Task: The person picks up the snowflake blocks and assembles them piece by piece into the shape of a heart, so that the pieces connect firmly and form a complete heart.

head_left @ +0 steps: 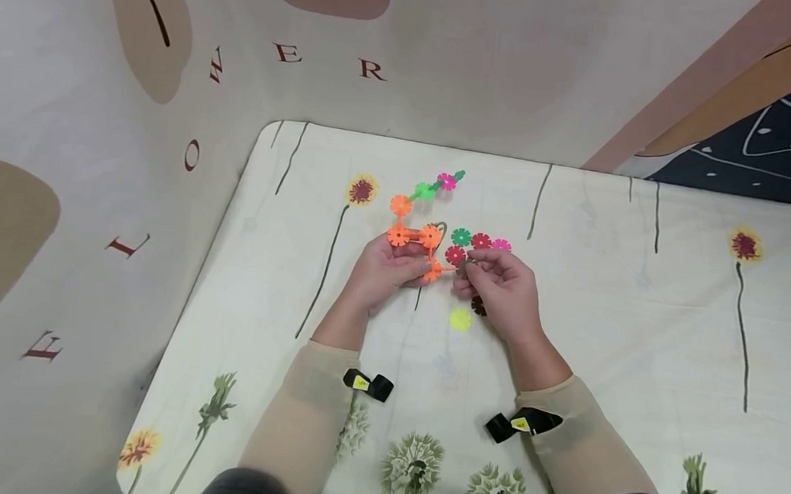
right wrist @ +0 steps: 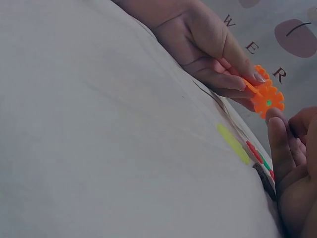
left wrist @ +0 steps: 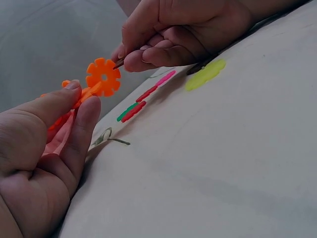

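My left hand point(head_left: 385, 275) pinches a chain of interlocking snowflake discs between thumb and fingers. Several orange discs point(head_left: 431, 236) make up its near part; beyond them a green disc point(head_left: 425, 191) and a pink disc point(head_left: 447, 181) run toward the far side. My right hand point(head_left: 508, 292) pinches a dark brown snowflake disc point(left wrist: 119, 64) by thumb and fingertips, its edge right at the rim of the nearest orange disc point(left wrist: 103, 77). Most of the brown disc is hidden by the fingers.
Loose discs lie on the flower-print cloth point(head_left: 637, 333) beyond and beside my right hand: a green one point(head_left: 461, 237), red ones point(head_left: 482, 241) and a pink one point(head_left: 502, 244). Closer to me are a yellow disc point(head_left: 460, 319) and a dark disc point(head_left: 479, 306), partly covered by the hand.
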Demonstrator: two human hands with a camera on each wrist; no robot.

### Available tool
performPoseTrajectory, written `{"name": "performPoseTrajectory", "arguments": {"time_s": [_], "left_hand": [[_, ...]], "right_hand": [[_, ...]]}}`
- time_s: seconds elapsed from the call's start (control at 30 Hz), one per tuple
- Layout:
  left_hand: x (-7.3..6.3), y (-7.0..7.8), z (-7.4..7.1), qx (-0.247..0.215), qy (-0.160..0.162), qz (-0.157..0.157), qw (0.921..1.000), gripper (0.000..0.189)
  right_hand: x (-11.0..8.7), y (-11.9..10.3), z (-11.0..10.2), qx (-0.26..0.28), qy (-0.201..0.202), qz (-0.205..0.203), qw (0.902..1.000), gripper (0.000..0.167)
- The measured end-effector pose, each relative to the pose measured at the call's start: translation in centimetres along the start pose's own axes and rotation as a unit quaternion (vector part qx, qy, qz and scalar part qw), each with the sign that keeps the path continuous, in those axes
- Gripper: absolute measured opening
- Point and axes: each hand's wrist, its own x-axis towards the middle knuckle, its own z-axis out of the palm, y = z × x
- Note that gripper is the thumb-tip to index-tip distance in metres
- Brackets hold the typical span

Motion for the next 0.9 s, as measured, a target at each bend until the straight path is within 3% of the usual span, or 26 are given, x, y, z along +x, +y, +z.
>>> {"name": "performPoseTrajectory", "arguments": {"time_s": [0.13,0.4,0.6,0.9], "left_hand": [[0.0,-0.05,0.06,-0.001,0.005,0.005,1.0,0.041],[-0.02,-0.03,0.09,0.016,0.017,-0.003,0.9997,0.044],[0.14,-0.09,-0.08,0.015,0.01,-0.009,0.9998,0.044],[0.16,-0.2,-0.08,0.012,0.005,0.005,0.9999,0.043]], "right_hand": [[0.02,0.04,-0.03,-0.004,-0.006,0.009,0.9999,0.022],[-0.11,-0.27,0.25,0.06,-0.037,0.042,0.9967,0.018],[-0.16,-0.26,0.38,0.065,-0.036,0.061,0.9954,0.018],[-0.23,-0.11,0.48,0.047,-0.033,0.028,0.998,0.019]]}}
